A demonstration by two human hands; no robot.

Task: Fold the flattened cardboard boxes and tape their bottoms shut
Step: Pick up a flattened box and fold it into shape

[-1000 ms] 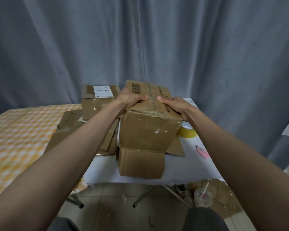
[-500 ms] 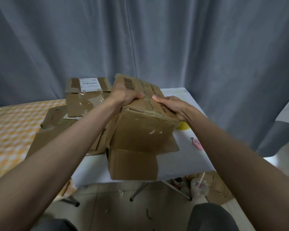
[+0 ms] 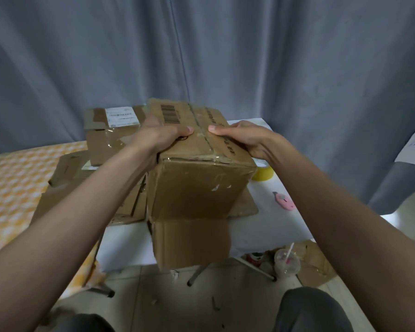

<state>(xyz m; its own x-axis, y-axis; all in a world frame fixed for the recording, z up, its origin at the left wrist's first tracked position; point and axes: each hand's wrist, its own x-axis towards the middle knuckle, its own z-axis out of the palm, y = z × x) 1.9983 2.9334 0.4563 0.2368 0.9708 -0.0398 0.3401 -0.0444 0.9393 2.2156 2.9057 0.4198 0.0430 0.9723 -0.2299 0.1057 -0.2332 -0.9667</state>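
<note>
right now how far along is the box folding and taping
Done: one taped brown box with a white label stands at the back. In hand: both hands, left and right, press shut the barcoded cardboard box's flaps. Left: taping it with the yellow tape roll, then the flattened cardboard pile.

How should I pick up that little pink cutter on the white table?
Pinch the pink cutter across its long sides, coming straight down from above. It lies flat on the white table with bare cloth around it; stay off its grey tip.

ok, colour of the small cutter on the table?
Pink cutter, seen in the head view.
</note>
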